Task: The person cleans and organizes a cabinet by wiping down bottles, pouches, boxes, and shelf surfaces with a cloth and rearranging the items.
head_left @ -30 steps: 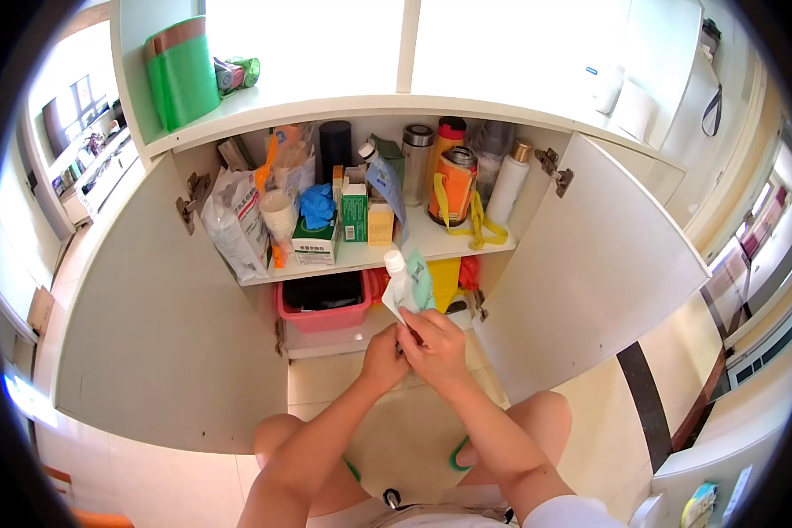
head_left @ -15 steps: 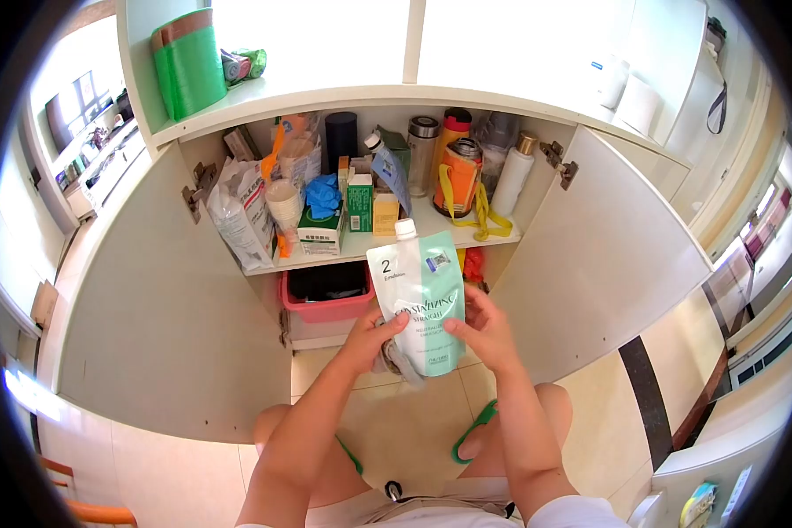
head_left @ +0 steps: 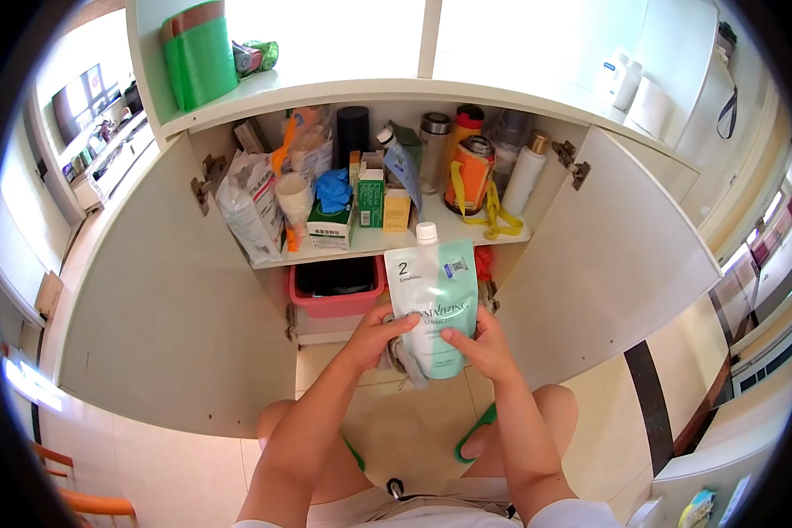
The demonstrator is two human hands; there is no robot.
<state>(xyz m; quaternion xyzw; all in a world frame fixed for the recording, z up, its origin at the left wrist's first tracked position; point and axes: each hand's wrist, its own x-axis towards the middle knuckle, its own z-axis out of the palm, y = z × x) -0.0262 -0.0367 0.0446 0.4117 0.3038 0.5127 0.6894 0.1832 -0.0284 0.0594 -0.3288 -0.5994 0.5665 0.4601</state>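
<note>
A white and mint-green spouted pouch (head_left: 436, 304) with a white cap is held upright in front of the open cabinet. My left hand (head_left: 377, 337) grips its left edge, thumb on the front. A crumpled greyish item (head_left: 405, 363) hangs below that hand, partly behind the pouch; I cannot make out what it is. On the right edge, my right hand (head_left: 484, 348) is closed round the pouch with its thumb pressed on the front. Behind the pouch's cap, a blue-grey pouch (head_left: 402, 176) leans on the cabinet shelf (head_left: 282, 255).
Two cabinet doors (head_left: 176, 299) stand swung outward on either side. Small boxes (head_left: 371, 201), paper cups (head_left: 293, 195), an orange bottle (head_left: 470, 176) with a yellow strap and a white bottle (head_left: 525, 174) crowd the shelf. Below sits a pink bin (head_left: 334, 305).
The pouch and both hands appear slightly further right in the view. My right thumb sits a little lower on the pouch. The whole scene has shifted slightly right as well.
</note>
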